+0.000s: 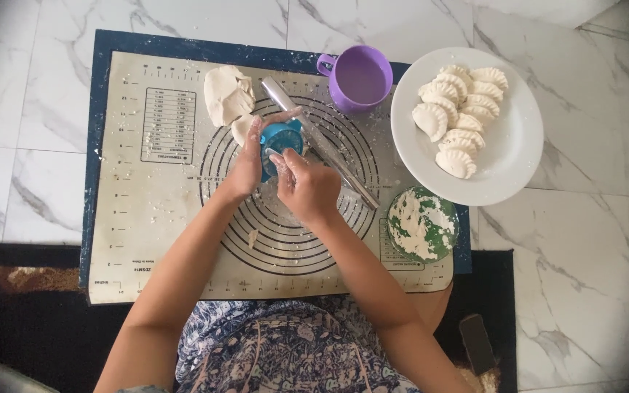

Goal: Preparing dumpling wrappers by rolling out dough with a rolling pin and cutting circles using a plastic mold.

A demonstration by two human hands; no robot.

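Above the printed beige silicone baking mat (147, 218), my left hand (245, 167) and right hand (307, 188) both close around a round blue plastic dumpling press (280, 138).

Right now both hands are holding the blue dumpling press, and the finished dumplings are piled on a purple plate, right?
Not quite. The plate is white, not purple; the purple thing is the cup beside it. The head view shows this. The rest holds: the left hand and right hand both hold the blue dumpling press, and the finished dumplings are piled on the plate.
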